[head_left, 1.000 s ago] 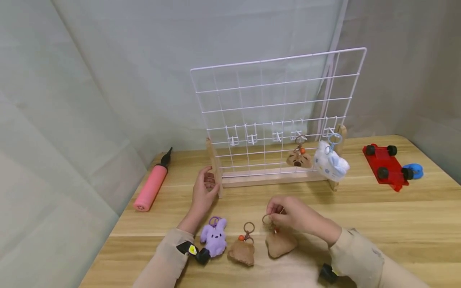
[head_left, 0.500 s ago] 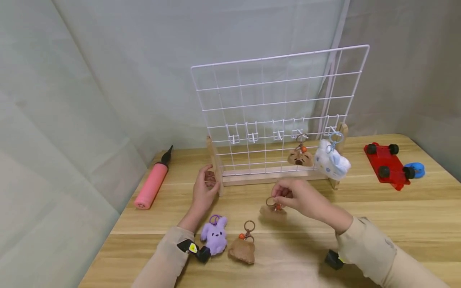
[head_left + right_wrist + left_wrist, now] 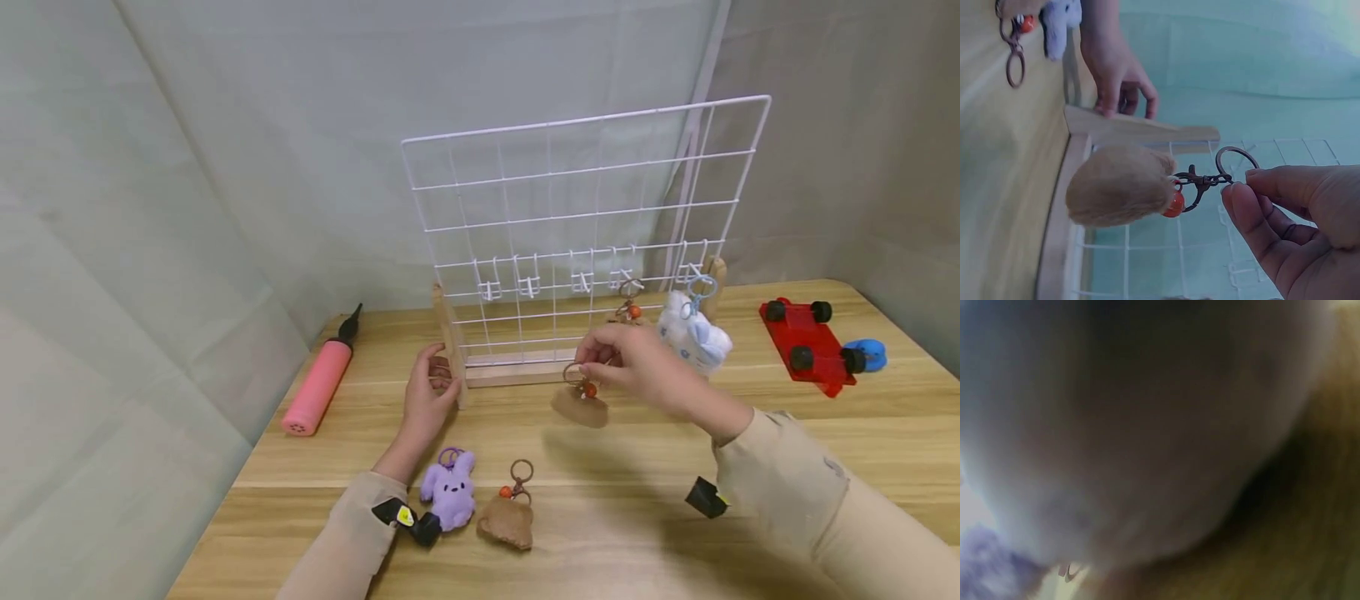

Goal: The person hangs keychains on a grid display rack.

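My right hand [image 3: 637, 362] pinches the ring of a brown plush keychain [image 3: 579, 408] between thumb and fingertips, in front of the white wire grid rack [image 3: 585, 122]. In the right wrist view the brown plush [image 3: 1116, 185] dangles from its clasp beside an orange bell [image 3: 1174, 204]. My left hand [image 3: 427, 396] holds the rack's left wooden upright [image 3: 450, 346], the thumb on the near side. On the table near my left forearm lie a purple bunny keychain [image 3: 452, 496] and another brown plush keychain [image 3: 507, 523]. The left wrist view is mostly blocked by something blurred.
Several white hooks [image 3: 528, 286] line the grid. A white-and-blue plush keychain [image 3: 697, 337] hangs at the right; another brown one beside it is mostly hidden by my right hand. A pink hand pump [image 3: 321, 387] lies left, an upturned red toy car [image 3: 810, 342] and blue object [image 3: 872, 353] right.
My right hand has lifted the brown plush keychain off the table and carried it forward, up towards the rack. My left hand has stayed on the upright.
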The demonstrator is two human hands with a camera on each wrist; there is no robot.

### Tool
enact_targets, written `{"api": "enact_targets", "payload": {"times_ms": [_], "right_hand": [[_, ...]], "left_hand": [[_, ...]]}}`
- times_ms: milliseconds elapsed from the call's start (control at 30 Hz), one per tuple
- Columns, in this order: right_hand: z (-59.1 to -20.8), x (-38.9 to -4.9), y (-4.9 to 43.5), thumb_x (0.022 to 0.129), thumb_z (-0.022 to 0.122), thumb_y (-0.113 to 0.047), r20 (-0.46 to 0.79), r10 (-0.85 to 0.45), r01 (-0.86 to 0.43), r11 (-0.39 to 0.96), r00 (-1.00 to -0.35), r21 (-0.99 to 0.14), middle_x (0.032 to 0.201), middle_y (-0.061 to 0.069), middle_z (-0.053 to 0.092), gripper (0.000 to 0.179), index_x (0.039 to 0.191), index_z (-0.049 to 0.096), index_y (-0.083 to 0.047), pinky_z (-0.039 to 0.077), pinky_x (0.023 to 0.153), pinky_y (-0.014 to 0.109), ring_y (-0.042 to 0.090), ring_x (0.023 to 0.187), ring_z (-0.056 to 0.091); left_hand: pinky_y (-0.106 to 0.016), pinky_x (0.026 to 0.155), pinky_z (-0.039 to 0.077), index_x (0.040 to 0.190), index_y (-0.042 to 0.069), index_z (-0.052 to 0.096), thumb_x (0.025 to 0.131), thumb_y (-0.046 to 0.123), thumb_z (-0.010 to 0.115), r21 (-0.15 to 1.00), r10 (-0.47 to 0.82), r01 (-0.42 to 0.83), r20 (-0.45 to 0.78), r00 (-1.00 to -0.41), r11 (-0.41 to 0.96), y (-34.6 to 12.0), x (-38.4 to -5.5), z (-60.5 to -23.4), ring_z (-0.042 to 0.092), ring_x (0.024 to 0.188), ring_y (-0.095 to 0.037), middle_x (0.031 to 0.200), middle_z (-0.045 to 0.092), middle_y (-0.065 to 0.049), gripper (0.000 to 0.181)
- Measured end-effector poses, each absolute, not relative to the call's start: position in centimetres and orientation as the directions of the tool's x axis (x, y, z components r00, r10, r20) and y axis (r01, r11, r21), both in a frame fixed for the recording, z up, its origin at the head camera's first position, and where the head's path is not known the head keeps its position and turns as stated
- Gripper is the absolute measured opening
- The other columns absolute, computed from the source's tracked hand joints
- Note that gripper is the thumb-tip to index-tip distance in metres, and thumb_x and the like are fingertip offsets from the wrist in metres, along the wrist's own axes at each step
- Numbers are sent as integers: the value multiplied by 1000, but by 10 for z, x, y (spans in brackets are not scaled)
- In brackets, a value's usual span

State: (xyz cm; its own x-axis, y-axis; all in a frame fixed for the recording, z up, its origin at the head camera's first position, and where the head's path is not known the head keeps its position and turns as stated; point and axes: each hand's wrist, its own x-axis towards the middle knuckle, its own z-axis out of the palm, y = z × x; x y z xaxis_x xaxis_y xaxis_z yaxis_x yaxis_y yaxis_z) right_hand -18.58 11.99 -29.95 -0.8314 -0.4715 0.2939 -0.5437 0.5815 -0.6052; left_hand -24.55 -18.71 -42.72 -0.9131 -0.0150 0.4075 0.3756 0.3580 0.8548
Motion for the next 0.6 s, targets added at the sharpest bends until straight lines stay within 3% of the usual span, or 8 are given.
{"api": "enact_targets", "payload": {"times_ms": [167, 600], "right_hand": [[-282, -194, 121, 88, 67, -10, 296, -449, -533, 624, -843, -572, 80, 2, 67, 6, 90, 65, -5, 53, 63, 21, 10, 72, 60], [-246, -211, 127, 89, 65, -7, 351, -396, -525, 717, -848, -459, 85, 8, 69, 6, 94, 67, -5, 53, 67, 25, 16, 76, 63]], "left_hand": [[-17, 72, 52, 131, -8, 41, 78, -18, 61, 850, -11, 372, 405, -914, 373, -184, -240, -420, 58, 91, -38, 108, 56, -31, 57], [-12, 71, 51, 132, -3, 42, 80, -14, 63, 842, 2, 397, 426, -905, 365, -190, -245, -429, 58, 91, -31, 107, 57, -24, 58]]}}
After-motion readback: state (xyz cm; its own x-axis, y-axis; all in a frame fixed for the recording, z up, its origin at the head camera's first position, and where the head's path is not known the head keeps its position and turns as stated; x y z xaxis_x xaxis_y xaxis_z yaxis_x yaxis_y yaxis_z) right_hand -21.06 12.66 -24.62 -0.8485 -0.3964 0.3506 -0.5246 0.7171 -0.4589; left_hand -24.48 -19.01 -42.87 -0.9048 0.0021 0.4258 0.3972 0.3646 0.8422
